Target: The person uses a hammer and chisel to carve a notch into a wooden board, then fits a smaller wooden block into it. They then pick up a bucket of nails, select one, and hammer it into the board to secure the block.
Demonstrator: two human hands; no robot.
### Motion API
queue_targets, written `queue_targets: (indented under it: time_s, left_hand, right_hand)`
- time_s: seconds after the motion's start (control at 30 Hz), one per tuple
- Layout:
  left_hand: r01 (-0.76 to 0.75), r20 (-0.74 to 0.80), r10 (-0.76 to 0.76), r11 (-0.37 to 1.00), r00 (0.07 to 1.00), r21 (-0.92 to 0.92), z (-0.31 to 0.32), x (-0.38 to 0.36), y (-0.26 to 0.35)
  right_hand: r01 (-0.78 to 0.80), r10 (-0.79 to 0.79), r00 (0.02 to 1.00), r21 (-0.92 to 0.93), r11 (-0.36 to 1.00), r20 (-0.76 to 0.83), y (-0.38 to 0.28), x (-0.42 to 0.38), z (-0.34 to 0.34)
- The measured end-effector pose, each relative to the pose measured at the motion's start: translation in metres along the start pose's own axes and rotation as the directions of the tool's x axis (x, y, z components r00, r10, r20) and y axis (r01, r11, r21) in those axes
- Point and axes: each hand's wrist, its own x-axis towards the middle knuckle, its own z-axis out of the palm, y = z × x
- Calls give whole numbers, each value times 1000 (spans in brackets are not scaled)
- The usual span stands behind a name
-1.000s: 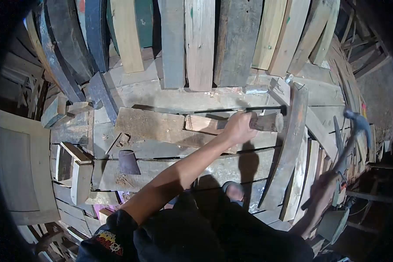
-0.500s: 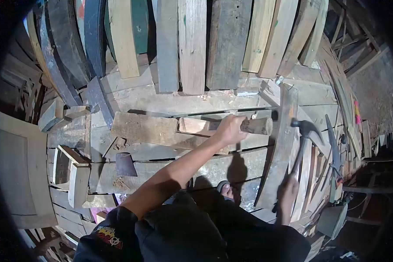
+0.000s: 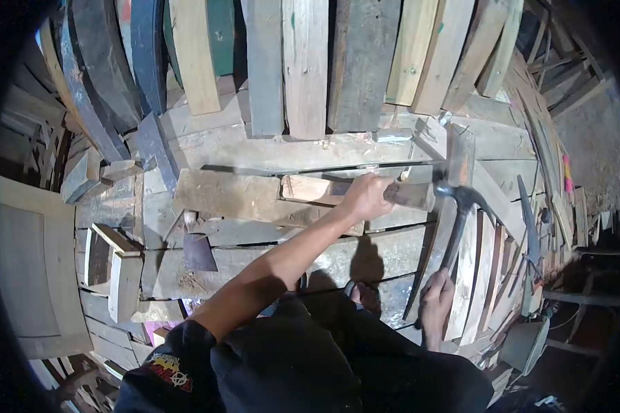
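Observation:
My left hand (image 3: 367, 197) is wrapped round a tool with a thick round wooden handle (image 3: 412, 195), which points right. The tool's blade (image 3: 337, 188) lies over a short pale wood block (image 3: 300, 189), which rests on a longer plank (image 3: 234, 196). In my right hand (image 3: 437, 294) is the handle of a claw hammer (image 3: 464, 199). The hammer's face is at the butt end of the wooden handle; whether they touch I cannot tell.
Upright boards (image 3: 303, 69) line the far side. A saw (image 3: 528, 227) lies at the right, beside a slanted board (image 3: 455, 158). On the left are a dark metal blade (image 3: 199, 252), a small wooden frame (image 3: 125, 275) and a panel (image 3: 27, 268).
The hammer has swung left, from apart from the wooden handle to its butt end. My right hand has moved slightly left with it. My left hand keeps its grip.

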Motion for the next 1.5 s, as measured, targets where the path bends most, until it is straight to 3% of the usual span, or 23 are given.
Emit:
queue_targets:
  time_s: [0.07, 0.13, 0.23, 0.33, 0.4, 0.47, 0.57, 0.63, 0.67, 0.8, 0.83, 0.87, 0.9, 1.0, 1.03, 1.07, 1.13, 1.17, 1.2, 1.3, 1.33, 1.47, 1.5]
  left_hand:
    - [-3, -16, 3, 1000, 1000, 3, -2, 4, -6]
    - [24, 7, -24, 1000, 1000, 17, -3, 3, -9]
    - [-24, -31, 24, 1000, 999, -11, -2, 1, -8]
    - [-1, -6, 1, 1000, 1000, 2, -10, 0, 0]
    - [-15, -2, 15, 1000, 1000, -12, -1, -1, -10]
    - [-20, -4, 20, 1000, 1000, -9, -10, 1, -3]
    - [-36, -1, 36, 999, 999, 2, -13, -2, 0]
    - [-82, 21, 81, 995, 996, 49, 3, -3, -14]
    - [-23, 23, 21, 997, 1000, 75, -1, -5, -8]
    - [20, 27, -20, 1000, 999, 10, -5, -3, -9]
    - [-18, -8, 18, 1000, 1000, 3, -7, -2, -4]
    - [-13, 14, 13, 1000, 1000, 27, -3, -6, -5]
    - [-12, 30, 10, 998, 1000, 57, -2, -6, -9]
    - [-26, 15, 25, 999, 1000, 46, -3, -4, -10]
    - [-25, 14, 25, 998, 1000, 58, -4, -4, -10]
    - [-27, 18, 25, 997, 1000, 70, -6, -4, -9]
    - [44, 107, -48, 998, 993, 42, -10, -2, -5]
    - [49, 133, -56, 997, 990, 58, -12, -1, -4]
    - [54, 164, -66, 996, 984, 72, -11, -3, -2]
    - [64, 148, -84, 989, 985, 135, -4, -8, -4]
    - [51, 136, -70, 989, 988, 139, -5, -7, -7]
    - [102, 202, -121, 989, 972, 104, -5, 2, -4]
    - [126, 235, -150, 985, 960, 114, -5, 2, -3]
  right_hand:
    - [-184, 192, 981, 214, 959, -20, -6, -7, -19]
    - [24, 0, 981, 120, 992, -193, 7, 1, -55]
    - [216, -93, 795, 136, 967, -600, -63, 10, -108]
    - [356, -100, 757, 278, 892, -646, -90, 14, -148]
    - [449, -31, 621, 323, 833, -783, -91, 28, -112]
    - [360, 53, 741, 463, 810, -669, -20, 28, -72]
    - [85, -101, 984, -109, 990, -149, 74, 10, -15]
    - [-137, 128, 988, 108, 985, 91, 31, 4, -28]
    - [-16, 19, 999, 68, 998, -35, 30, -2, -36]
    - [104, 8, 911, 248, 963, -412, -43, -2, -115]
    - [192, -16, 862, 297, 935, -506, -68, 0, -125]
    - [359, -116, 692, 201, 911, -712, -91, 8, -122]
    - [398, -111, 780, 351, 848, -616, -97, 5, -137]
    - [462, -98, 663, 304, 833, -742, -80, 13, -107]
    - [453, -127, 801, 455, 767, -585, -48, 7, -90]
    - [307, 216, 745, 612, 729, -631, 5, 15, -52]
    - [-59, 116, 978, 301, 952, -173, 38, -1, -21]
    - [-57, 54, 996, 47, 997, 73, 25, -10, 0]
    - [-202, 197, 979, 159, 967, 41, 6, -18, -2]
    - [-103, 103, 995, 73, 992, -1, 50, -14, -37]
    - [-167, 179, 983, 231, 959, -35, 53, -17, -41]
    - [-192, 204, 979, 225, 955, -31, 45, -11, -65]
    - [-228, 234, 970, 101, 968, -59, 51, -13, -67]
